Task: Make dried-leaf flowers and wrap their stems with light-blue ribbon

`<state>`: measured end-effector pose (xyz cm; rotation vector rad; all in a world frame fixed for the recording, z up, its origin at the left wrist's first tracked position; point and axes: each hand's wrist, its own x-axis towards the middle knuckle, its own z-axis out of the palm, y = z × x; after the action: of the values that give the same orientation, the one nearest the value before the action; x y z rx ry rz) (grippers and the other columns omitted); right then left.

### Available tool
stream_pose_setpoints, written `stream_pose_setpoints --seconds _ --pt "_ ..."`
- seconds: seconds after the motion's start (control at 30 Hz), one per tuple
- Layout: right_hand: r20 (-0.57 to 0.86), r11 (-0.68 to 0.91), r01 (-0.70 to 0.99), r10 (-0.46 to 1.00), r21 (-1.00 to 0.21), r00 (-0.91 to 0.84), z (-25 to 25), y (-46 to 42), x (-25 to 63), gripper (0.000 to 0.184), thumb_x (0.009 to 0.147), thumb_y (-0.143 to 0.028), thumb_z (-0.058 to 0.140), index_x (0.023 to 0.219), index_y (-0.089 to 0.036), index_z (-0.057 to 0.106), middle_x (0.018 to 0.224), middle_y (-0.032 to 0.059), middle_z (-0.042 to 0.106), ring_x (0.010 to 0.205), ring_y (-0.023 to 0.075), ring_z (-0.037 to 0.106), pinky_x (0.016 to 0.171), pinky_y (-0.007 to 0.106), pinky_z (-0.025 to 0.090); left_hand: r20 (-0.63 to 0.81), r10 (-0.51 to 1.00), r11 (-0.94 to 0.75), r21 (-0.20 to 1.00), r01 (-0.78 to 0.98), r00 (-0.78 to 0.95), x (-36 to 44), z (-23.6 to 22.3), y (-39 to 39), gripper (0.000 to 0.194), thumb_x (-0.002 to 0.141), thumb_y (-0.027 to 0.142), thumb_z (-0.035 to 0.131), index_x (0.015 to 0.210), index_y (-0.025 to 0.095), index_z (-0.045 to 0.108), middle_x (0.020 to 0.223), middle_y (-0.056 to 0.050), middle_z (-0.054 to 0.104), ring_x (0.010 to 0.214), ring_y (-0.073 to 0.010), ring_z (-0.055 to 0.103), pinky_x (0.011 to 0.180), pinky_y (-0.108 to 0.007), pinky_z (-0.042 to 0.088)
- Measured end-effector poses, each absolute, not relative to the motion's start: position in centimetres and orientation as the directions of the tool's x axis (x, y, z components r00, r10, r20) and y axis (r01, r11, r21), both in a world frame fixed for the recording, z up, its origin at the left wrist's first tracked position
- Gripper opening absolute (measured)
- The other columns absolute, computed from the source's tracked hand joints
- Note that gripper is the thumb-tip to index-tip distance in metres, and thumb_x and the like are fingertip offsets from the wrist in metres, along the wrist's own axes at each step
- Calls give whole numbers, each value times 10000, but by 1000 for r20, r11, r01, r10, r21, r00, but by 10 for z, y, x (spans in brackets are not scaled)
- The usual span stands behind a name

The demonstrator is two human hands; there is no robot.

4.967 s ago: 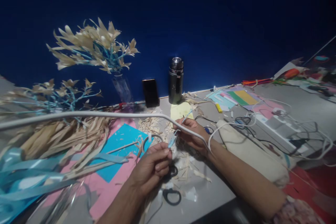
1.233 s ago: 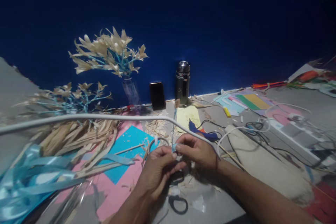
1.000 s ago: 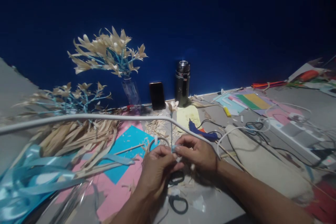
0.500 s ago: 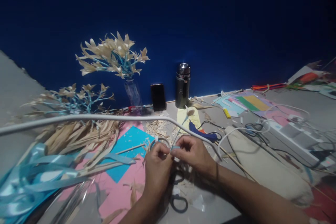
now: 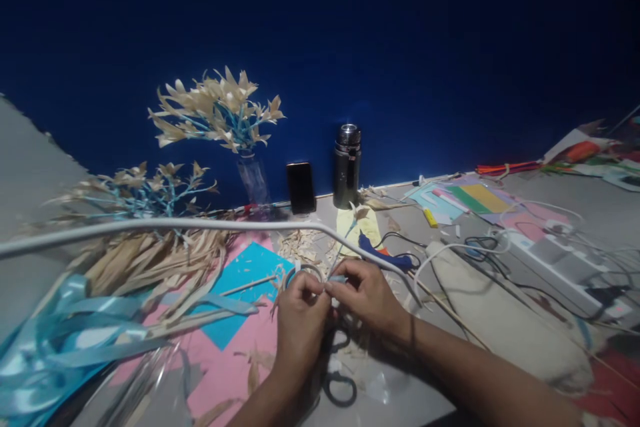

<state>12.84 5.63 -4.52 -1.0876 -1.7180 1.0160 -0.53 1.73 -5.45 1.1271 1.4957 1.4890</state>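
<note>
My left hand [image 5: 303, 313] and my right hand [image 5: 367, 293] meet fingertip to fingertip low in the middle of the view. Between them rises a thin stem bearing one pale husk-like flower [image 5: 358, 213]; my left fingers are pinched at its lower end. A short light-blue strip of ribbon [image 5: 338, 279] shows in the pinch of my right thumb and fingers. Just behind my left hand lies a ring-shaped roll [image 5: 318, 269], partly covered. Black-handled scissors [image 5: 341, 389] rest below the hands, their blades hidden.
A white cable [image 5: 200, 222] crosses in front of the scene. Left are blue ribbon [image 5: 75, 320], dried husks [image 5: 150, 260] and a flower-filled clear bottle [image 5: 254, 180]. Behind stand a phone [image 5: 301, 188] and a dark flask [image 5: 347, 170]. A power strip [image 5: 555, 273] lies right.
Both hands stay pinched together at the stem, with only slight finger movement. The flower has dipped a little, and the view has shifted slightly.
</note>
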Motion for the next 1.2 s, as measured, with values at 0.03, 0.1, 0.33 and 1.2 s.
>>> stream_pose_setpoints --seconds 0.03,0.1,0.33,1.2 --pt "238 304 251 936 -919 -260 -44 56 129 108 769 -234 654 683 -172 637 640 -15 566 627 140 515 589 250 379 102 933 -72 993 96 -346 -5 -54 17 213 683 163 698 580 217 519 613 25 564 607 -147 535 556 -229 444" --pt "223 276 207 943 -939 -245 -41 57 130 105 757 -239 653 677 -174 629 633 -18 563 621 136 505 587 249 382 90 946 -75 995 62 -311 -5 -52 16 188 702 205 746 627 209 574 665 19 597 639 -146 553 586 -230 469" --pt "-7 -67 -139 921 -988 -390 -39 64 138 287 770 -436 769 811 -183 640 649 -9 637 582 148 586 561 256 455 -234 972 211 899 -383 -13 -6 -42 13 336 733 461 837 817 165 702 747 -23 683 556 -146 666 537 -247 532" --pt "141 185 156 956 -970 -256 -33 55 135 124 774 -251 622 674 -181 601 602 -35 517 575 119 451 540 229 353 -252 954 171 902 -396 -162 -3 -42 14 318 597 298 909 755 177 661 688 25 647 589 -144 656 572 -274 591"
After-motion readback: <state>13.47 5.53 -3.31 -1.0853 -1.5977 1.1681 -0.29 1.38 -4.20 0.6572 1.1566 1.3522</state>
